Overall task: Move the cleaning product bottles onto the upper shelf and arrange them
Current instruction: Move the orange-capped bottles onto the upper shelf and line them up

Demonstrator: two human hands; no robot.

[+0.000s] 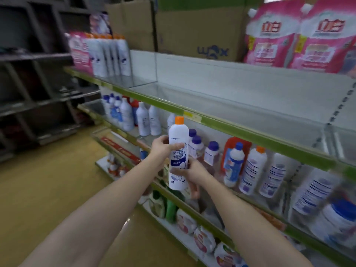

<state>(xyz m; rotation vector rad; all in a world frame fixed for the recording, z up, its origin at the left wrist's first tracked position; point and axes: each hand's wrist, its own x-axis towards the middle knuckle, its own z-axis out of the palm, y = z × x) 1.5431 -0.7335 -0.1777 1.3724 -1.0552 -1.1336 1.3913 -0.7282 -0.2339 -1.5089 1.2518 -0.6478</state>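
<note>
Bottles of cleaning product are the concern here, and one white bottle with an orange cap is held upright in mid-air, in front of the middle shelf and below the green front edge of the upper shelf. It is gripped by both hands: the left hand is curled round its upper body, with fingers laid across the label, and the right hand is wrapped round its lower half from the right and behind.

The bottle is judged to be rigid plastic, smooth and somewhat slippery, and fairly heavy if full; its fill level cannot be seen. Little fragility is expected, though a tall, narrow shape of this kind can be tipped easily once set down. A hold round the mid-body is thought to be the safest, the cap being too small to carry the weight.

Far to the left on the upper shelf, a row of similar orange-capped bottles is stood beside a pink pack, and a long bare stretch of shelf is left to its right. More bottles are kept on the middle shelf, just right of the hands. Pink refill pouches and a cardboard box are seen on top.
</note>
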